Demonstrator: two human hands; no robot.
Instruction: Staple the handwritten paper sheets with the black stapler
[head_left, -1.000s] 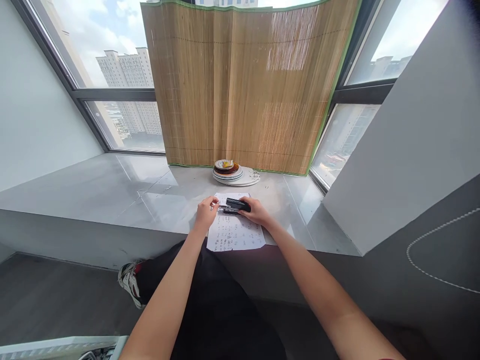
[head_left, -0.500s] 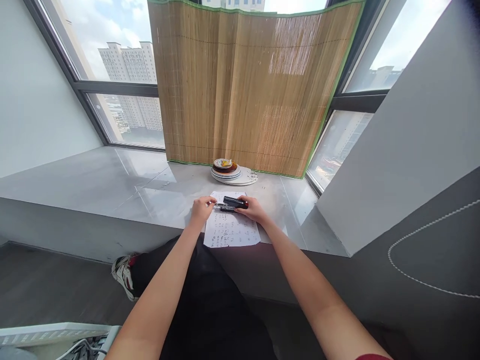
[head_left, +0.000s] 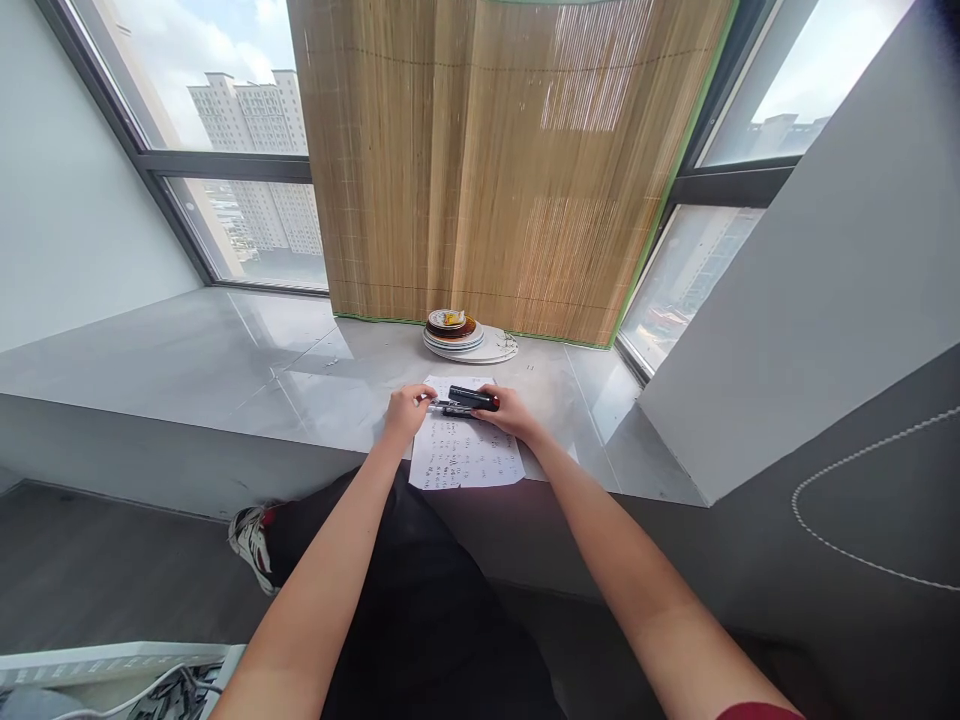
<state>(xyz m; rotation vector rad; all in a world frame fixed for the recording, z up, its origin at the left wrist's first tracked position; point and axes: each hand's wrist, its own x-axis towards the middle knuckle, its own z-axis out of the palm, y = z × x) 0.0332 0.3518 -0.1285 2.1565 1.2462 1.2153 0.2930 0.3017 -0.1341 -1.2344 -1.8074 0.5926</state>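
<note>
Head view showed the right hand (head_left: pixel 511 411) gripping a black stapler (head_left: pixel 471 398) over paper (head_left: pixel 466 458) at the ledge (head_left: pixel 330 418) front edge, seemingly steadying it while the left hand (head_left: pixel 407 411) pinched its end.

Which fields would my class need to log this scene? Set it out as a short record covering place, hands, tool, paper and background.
Place: tiled windowsill
Right hand: grips the black stapler at its right end
Left hand: fingertips at the stapler's left end; any small item in them is too fine to tell
Stapler state: open, top cover apart from the base
Paper: handwritten white sheet beneath the stapler
Background: stacked plates, bamboo blind
</note>
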